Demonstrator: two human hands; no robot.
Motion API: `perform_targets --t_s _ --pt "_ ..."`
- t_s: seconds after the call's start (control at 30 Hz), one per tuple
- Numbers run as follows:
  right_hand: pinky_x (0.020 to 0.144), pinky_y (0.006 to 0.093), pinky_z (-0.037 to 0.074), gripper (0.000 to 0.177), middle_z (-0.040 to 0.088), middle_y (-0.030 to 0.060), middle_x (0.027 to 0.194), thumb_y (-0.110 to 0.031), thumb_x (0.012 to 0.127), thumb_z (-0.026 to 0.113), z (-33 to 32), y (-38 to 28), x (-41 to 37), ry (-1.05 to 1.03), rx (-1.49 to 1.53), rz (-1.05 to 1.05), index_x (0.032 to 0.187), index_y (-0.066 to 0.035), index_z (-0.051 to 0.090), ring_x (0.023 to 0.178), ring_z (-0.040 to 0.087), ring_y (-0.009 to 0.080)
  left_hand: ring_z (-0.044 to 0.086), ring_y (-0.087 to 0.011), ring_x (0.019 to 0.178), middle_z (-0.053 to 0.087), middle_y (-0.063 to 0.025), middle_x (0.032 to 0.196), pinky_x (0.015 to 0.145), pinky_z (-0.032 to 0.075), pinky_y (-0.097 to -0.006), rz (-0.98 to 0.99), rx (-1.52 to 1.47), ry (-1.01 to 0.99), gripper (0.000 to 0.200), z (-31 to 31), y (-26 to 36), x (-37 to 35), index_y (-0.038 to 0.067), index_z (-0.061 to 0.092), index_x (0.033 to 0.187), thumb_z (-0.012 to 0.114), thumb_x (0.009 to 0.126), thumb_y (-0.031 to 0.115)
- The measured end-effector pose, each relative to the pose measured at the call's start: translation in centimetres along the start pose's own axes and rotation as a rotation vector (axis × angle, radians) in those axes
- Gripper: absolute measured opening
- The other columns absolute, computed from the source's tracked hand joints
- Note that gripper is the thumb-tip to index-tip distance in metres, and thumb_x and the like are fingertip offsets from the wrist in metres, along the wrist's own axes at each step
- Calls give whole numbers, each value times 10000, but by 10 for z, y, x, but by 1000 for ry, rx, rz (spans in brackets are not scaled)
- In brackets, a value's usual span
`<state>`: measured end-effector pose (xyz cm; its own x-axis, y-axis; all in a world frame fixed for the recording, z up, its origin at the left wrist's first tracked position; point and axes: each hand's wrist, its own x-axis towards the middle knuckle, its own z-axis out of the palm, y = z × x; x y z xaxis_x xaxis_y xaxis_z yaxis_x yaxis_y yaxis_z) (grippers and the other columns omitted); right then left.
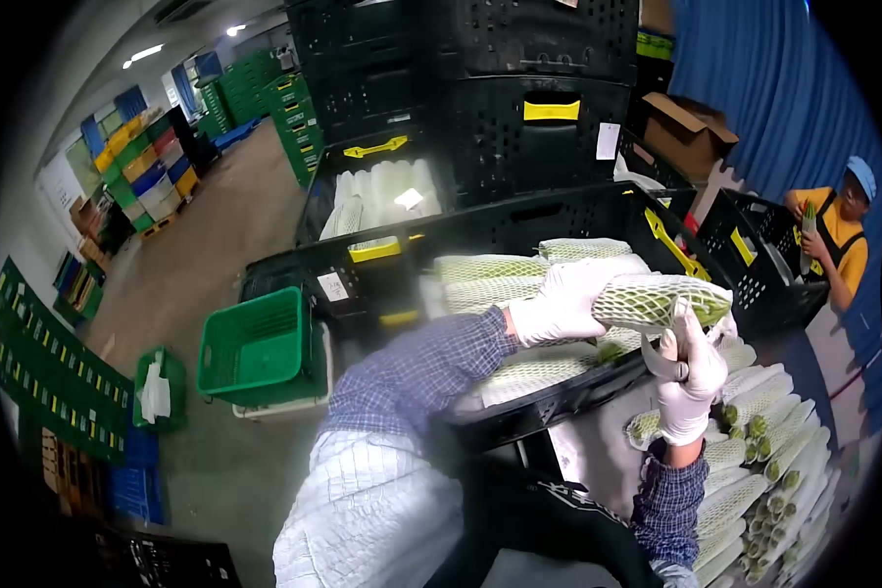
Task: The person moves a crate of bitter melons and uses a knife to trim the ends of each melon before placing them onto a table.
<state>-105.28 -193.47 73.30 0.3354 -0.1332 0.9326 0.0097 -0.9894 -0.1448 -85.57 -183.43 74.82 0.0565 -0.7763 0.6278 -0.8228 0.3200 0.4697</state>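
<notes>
Behind the work: black crates (500, 137) are standing in a tall stack, yellow handles showing.
Open crate (500, 227): it is sitting in front of the person and holding several netted vegetables (495, 267) side by side.
Pile (745, 495): more netted vegetables are lying heaped at the lower right, many with their green ends facing out.
Co-worker (838, 240): a person in a blue cap is standing at the far right, holding something green.
Basket (245, 338): green and open-topped, it is resting to the left, apart from the open crate.
Step in hand: the two hands seem to be working on the right end of one vegetable; the next move is probably calling for a steady left hold and for care with metal near the fingers.
Held vegetable (647, 302): it is lying almost level in the hands, above the right part of the open crate.
Left grip (562, 302): gloved, it is grasping the vegetable near its left end, fingers wrapping round.
Right grip (694, 377): gloved, it is clenching a tool while its fingertips are touching the vegetable's right end.
Tool (662, 366): curved metal, blade-like, it is poking out leftward just under the vegetable; whether they are touching, I cannot tell.
</notes>
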Motion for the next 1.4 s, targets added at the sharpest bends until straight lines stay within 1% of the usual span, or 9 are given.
perform_targets --t_s 0.27,0.37,0.47,0.53,0.57,0.7,0.9,1.13,1.4 --pt "568 311 509 428 717 101 839 -67 803 692 -1 -8 8 -86 -11 -38 1227 -15 669 599 650 199 667 -309 987 671 -127 1130 878 530 -393 39 -69 74 590 6 -5 0 79 616 1255 781 698 182" --pt "568 310 525 544 709 67 809 -74 749 720 -7 -30 20 -209 -38 11 1286 -56 635 611 659 192 669 -332 970 667 -169 1099 888 528 -417 269 113 37 661 -2 7 8 41 615 1229 836 635 234" --pt "562 318 519 646 691 48 809 -73 691 706 0 -31 13 -224 47 49 1326 -69 592 606 652 222 677 -345 949 665 -201 1057 868 541 -432 53 116 100 731 13 8 0 16 607 1194 894 577 282" --pt "561 314 529 670 688 18 799 -81 667 722 5 -33 9 -213 -18 49 1323 -73 589 612 659 204 682 -333 948 664 -198 1070 849 550 -421 12 35 50 756 10 13 1 5 597 1186 913 567 302" --pt "560 305 536 685 679 10 780 -59 662 721 5 -33 8 -214 -2 67 1332 -83 581 615 662 198 701 -228 1033 701 -136 1129 899 550 -332 29 78 14 685 8 18 3 27 565 1267 888 683 180" --pt "565 300 543 729 682 10 778 -43 658 722 9 -32 5 -170 47 53 1367 -93 557 618 669 186 704 -232 1029 704 -139 1115 898 548 -331 17 87 27 698 13 -1 0 17 572 1257 900 663 181" --pt "530 316 545 621 690 24 792 -143 697 753 15 -30 -2 -203 19 97 1289 -74 581 610 680 202 704 -226 1003 706 -139 1091 883 549 -337 -146 116 -14 711 13 -3 -6 20 582 1258 879 627 160" --pt "550 339 546 648 657 41 724 -112 657 747 10 -30 -4 -139 53 132 1282 -79 579 623 678 242 718 -238 948 709 -131 1031 830 563 -336 23 62 18 643 18 -11 -2 3 600 1192 879 632 147" --pt "517 321 494 400 667 45 708 -93 694 734 -16 -24 -5 72 39 162 1087 -48 676 575 646 224 711 -248 886 697 -124 1011 785 570 -335 98 170 -29 677 18 -14 -1 -2 604 1145 927 588 205"
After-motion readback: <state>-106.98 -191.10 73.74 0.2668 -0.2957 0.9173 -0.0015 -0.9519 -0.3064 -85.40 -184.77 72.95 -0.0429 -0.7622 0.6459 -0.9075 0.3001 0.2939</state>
